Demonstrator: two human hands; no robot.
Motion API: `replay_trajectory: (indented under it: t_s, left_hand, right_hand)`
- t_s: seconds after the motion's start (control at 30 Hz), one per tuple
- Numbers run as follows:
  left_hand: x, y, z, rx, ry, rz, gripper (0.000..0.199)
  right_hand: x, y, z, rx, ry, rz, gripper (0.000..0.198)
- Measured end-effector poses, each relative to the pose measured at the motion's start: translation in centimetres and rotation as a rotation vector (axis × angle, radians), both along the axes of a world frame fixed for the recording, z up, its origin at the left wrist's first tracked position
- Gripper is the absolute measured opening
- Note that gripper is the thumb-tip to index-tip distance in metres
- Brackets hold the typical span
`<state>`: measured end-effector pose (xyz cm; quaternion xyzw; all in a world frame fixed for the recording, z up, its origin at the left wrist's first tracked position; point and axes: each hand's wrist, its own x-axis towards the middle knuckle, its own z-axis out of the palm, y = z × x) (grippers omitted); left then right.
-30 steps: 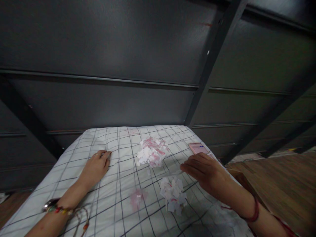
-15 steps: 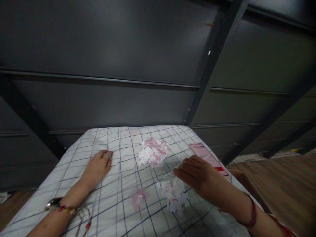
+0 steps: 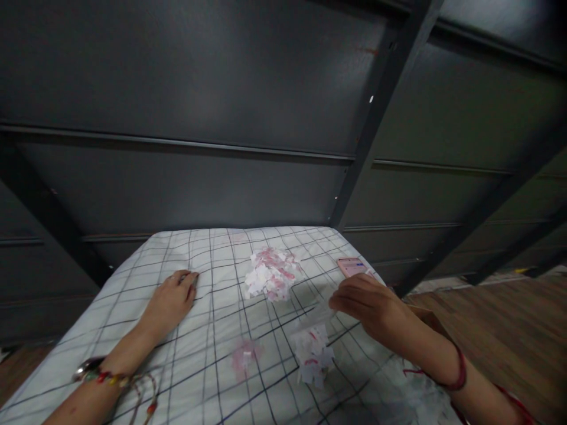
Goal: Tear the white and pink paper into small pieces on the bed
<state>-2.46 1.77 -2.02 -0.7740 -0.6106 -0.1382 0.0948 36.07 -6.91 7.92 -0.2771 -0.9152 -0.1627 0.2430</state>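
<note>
My left hand [image 3: 170, 301] rests palm down on the white checked cloth [image 3: 186, 372], its fingers slightly bent and nothing seen in it. On the right, my right hand [image 3: 365, 301] is raised over the cloth with its fingers pinched together. A see-through sheet of plastic [image 3: 312, 319] runs from its fingertips toward a small heap of torn paper scraps [image 3: 314, 357]. Whether those scraps lie in or under the plastic I cannot tell. A larger heap of white and pink-stained paper scraps [image 3: 271, 274] sits farther back, between my hands.
A phone [image 3: 349, 265] lies at the cloth's right edge, partly covered by my right hand. Crumpled clear plastic [image 3: 420, 392] is below my right forearm. A pink stain [image 3: 245, 357] marks the cloth. Dark grey panels [image 3: 199, 189] stand behind; wooden floor [image 3: 509, 319] shows at right.
My right hand has moved slightly right, now covering more of the phone. The plastic at its fingertips and below the forearm shows more clearly. My left hand stays on the cloth.
</note>
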Motion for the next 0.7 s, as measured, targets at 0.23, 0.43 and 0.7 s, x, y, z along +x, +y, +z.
replay_trajectory:
  t_s: [0.23,0.43,0.7]
  left_hand:
    - [-0.3,0.2,-0.2,-0.016,0.035,-0.016,0.041]
    - [-0.3,0.3,-0.5,0.011,0.014,-0.02,0.039]
    - [-0.1,0.0,0.2,-0.025,-0.019,-0.03,0.037]
  right_hand:
    - [-0.8,0.7,-1.0,-0.034,0.005,0.014,0.026]
    - [0.5,1.0,-0.9,0.042,0.054,-0.045,0.032]
    - [-0.6,1.2,-1.8,0.147,-0.007,-0.122,0.025]
